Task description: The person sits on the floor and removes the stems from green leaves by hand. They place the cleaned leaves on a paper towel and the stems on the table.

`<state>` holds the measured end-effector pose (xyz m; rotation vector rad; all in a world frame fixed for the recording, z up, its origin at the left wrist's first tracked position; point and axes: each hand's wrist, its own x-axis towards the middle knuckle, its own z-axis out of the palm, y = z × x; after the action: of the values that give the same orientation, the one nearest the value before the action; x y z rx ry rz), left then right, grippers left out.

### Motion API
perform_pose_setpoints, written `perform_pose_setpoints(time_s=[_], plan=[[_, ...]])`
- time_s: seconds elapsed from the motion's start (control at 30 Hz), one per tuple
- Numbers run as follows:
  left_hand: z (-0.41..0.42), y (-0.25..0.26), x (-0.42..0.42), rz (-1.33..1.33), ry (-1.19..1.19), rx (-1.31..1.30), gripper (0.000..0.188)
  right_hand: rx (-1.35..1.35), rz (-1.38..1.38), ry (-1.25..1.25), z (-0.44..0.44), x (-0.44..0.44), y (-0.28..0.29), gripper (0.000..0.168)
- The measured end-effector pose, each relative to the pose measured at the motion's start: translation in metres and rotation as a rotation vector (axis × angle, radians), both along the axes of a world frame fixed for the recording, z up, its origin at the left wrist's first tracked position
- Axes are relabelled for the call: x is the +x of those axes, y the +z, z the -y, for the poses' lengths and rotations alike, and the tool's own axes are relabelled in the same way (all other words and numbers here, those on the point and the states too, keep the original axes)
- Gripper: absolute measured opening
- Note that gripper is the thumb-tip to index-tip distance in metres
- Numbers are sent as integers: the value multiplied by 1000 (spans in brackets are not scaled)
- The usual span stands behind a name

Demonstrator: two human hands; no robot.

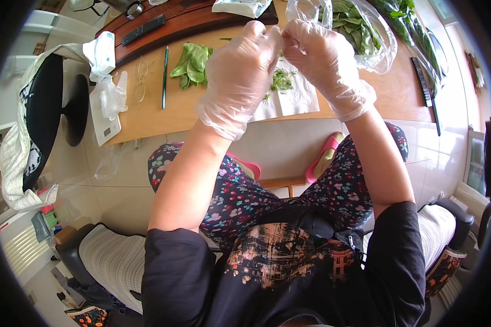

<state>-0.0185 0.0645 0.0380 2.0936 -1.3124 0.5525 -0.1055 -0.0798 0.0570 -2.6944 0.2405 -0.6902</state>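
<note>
Both hands wear clear plastic gloves and are raised close together over the wooden table. My left hand (243, 67) has its fingers curled, and my right hand (319, 57) is curled beside it, fingertips nearly meeting. Whether anything is pinched between them cannot be made out. Flat green bean pods (190, 63) lie in a pile left of my left hand. Below and between the hands, a white paper towel (300, 98) carries thin green trimmings (282, 79). Beyond my right hand, an open clear plastic bag (386, 53) holds more flat green pods (352, 28).
On the table's left are a green pencil (165, 77), eyeglasses (141, 81), a white kitchen scale (106, 131) with a crumpled plastic glove or bag on it, and a tissue pack (102, 55). A black remote (144, 30) rests on a wooden tray (180, 30). Bagged leafy greens (413, 28) and another remote (420, 81) lie right.
</note>
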Motion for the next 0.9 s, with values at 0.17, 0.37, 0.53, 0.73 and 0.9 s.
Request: perform_pose_setpoints(time_s=[0.17,0.37,0.53,0.73,0.9], plan=[[0,2,-2,24,5,-17,9,332,40,14,-2,4,-4,12],[3,4,-3,-28,-41,-99,11,1071,36,78,-3,6,-6,11],[5,-2,-3,-234,-53,-203,12,1311,63,105,-6,5,-2,8],[6,-8,4,-733,-197,-453,11,1285,48,72,-4,6,-5,9],[0,14,1,-1236,-255,-729,8,1311,11,37,4,6,-14,10]])
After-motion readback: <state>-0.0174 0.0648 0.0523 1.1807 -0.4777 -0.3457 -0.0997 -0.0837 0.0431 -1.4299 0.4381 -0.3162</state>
